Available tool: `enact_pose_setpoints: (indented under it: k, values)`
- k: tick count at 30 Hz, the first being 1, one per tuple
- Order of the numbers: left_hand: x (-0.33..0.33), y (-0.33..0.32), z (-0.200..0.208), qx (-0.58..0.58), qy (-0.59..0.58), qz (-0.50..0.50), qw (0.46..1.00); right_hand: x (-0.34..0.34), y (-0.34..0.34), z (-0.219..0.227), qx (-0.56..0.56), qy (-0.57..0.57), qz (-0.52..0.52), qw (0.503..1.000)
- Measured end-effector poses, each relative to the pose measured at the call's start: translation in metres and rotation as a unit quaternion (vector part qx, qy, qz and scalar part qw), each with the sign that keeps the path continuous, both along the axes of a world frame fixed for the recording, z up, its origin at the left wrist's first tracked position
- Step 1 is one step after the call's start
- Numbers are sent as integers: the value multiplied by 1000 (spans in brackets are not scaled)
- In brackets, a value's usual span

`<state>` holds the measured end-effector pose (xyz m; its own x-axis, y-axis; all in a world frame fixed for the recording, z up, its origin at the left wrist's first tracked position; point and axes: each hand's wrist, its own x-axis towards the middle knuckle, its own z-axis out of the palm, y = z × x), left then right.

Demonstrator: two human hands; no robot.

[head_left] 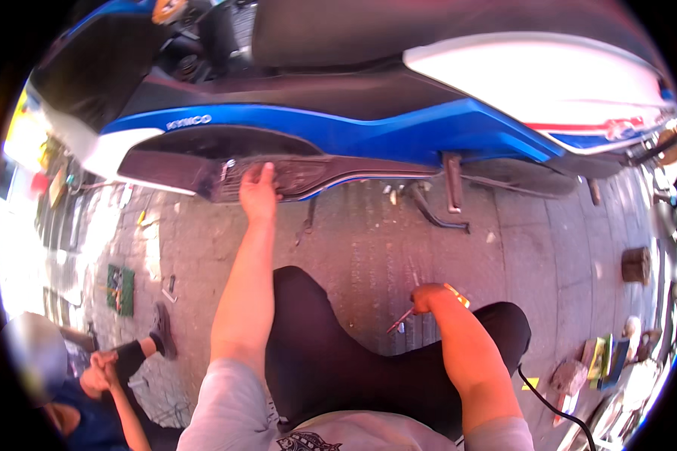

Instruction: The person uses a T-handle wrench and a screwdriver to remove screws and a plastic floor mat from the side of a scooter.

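One big scooter [399,124], blue, white and black, stands crosswise before the worker, taking up the whole far side! Grey paving [534,263] spreads beneath it, and between the scooter's lower edge and those dark trousers [308,353] runs a good strip of room for both arms. Off at the left a second person [68,417] is down low, hands together, well apart from the scooter. Now the ribbed footboard [316,169]: its outer rim curves along our side, and right there is the left hand [259,192], fingers bent over the top; whether they pinch anything, I can't tell. Near the right knee, the right hand [429,298] is closed round a thin tool [400,322], angled down to the left, well apart from the scooter. On the paving, a green tray [120,290] lies leftward, a brown block [636,264] rightward. Tiniest of all, a shiny bit [229,163] sits on the footboard, just left of the fingers.
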<state>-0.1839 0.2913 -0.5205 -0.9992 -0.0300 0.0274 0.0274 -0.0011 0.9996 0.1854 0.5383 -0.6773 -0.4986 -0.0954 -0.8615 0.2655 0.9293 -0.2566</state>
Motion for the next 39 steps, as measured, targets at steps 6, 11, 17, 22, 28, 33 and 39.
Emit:
enact_pose_setpoints:
  k: [6, 11, 17, 22, 28, 33, 39]
  values:
    - [3, -17, -36, 45, 55, 46, 996, -36, 18, 107, 46, 199, -180, 962]
    - [-9, -30, -41, 0, 33, 2, 999, 1, 81, 217, 79, 388, -403, 825]
    - [-3, -16, -38, -2, 40, -24, 999, -24, 156, 268, -253, 657, -636, 316]
    - [-8, -15, -37, -57, 52, -25, 997, -52, 163, 278, -307, 630, -674, 234]
    - [0, -7, -35, -166, 78, -22, 983, -53, 198, 252, -444, 590, -638, 218]
    - [3, -8, -36, -299, 218, 23, 929, -56, 176, 270, -450, 591, -647, 171]
    - [-3, -6, -45, -371, 282, 43, 883, -51, 161, 275, -414, 637, -623, 187]
